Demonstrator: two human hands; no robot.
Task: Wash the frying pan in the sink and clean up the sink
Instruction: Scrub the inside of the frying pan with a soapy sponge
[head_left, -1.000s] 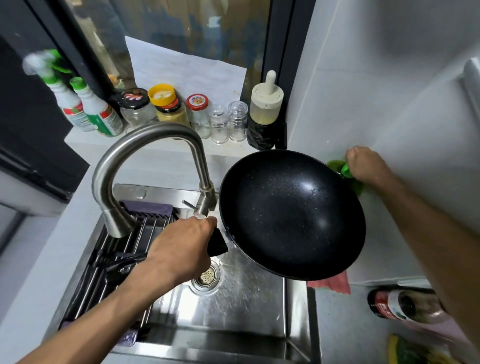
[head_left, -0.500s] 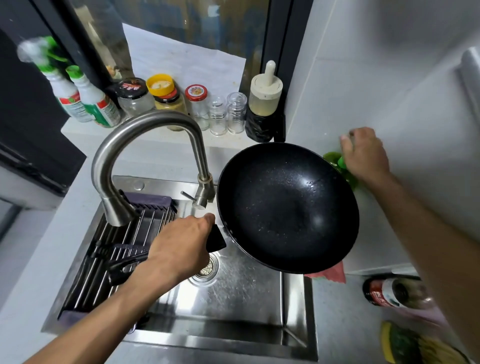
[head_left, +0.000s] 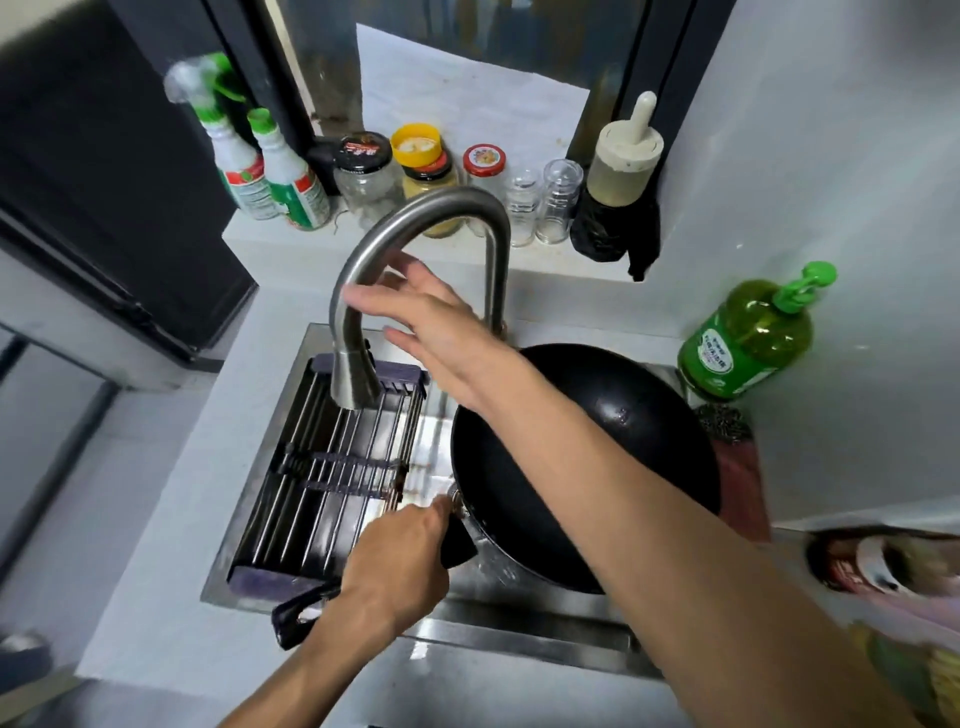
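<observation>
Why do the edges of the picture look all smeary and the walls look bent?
In the head view, the wide-angle lens bows the window frame and walls, and motion blur smears the corners, especially the bottle at lower right; the frying pan stays fairly sharp, with a small glint on its dark inside.

Two bare forearms, no sleeves, left hand (head_left: 395, 558), right hand (head_left: 441, 332), no rings or watch visible

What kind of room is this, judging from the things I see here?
Most likely a small home kitchen. A steel sink with a curved faucet holds a black frying pan, jars stand on the window ledge, and a green dish soap bottle stands beside the sink.
</observation>
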